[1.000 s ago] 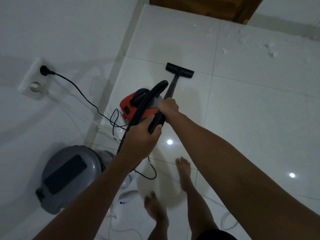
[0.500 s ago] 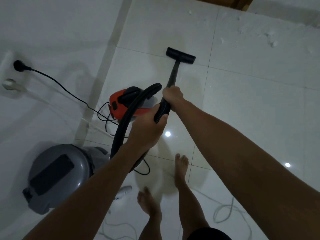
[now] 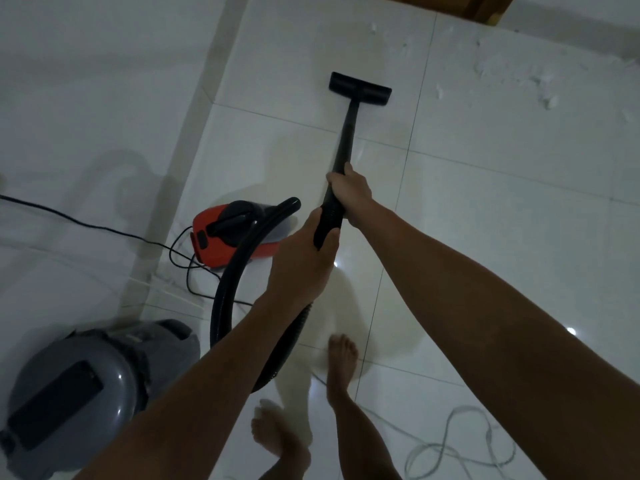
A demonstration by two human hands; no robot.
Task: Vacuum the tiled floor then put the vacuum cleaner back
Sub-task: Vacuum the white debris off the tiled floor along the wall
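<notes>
A red and black vacuum cleaner (image 3: 235, 237) sits on the glossy white tiled floor (image 3: 485, 209) by the wall. Its thick black hose (image 3: 228, 289) loops up to a black wand (image 3: 346, 136) that ends in a flat black floor nozzle (image 3: 360, 89) resting on a tile ahead of me. My right hand (image 3: 349, 192) grips the wand at its lower end. My left hand (image 3: 304, 261) grips the ribbed handle just behind it. White crumbs and fluff (image 3: 512, 81) lie scattered on the tiles at the far right.
A grey round appliance (image 3: 86, 389) stands at the lower left against the white wall. The vacuum's black power cord (image 3: 104, 228) runs left along the wall. A white cable (image 3: 460, 445) coils on the floor at the lower right. My bare feet (image 3: 341, 358) stand behind the wand. A wooden door (image 3: 450, 5) is at the top.
The nozzle has been pushed forward over the tiles, away from the vacuum body. The view has shifted, so the wall socket has slid out of frame at the left.
</notes>
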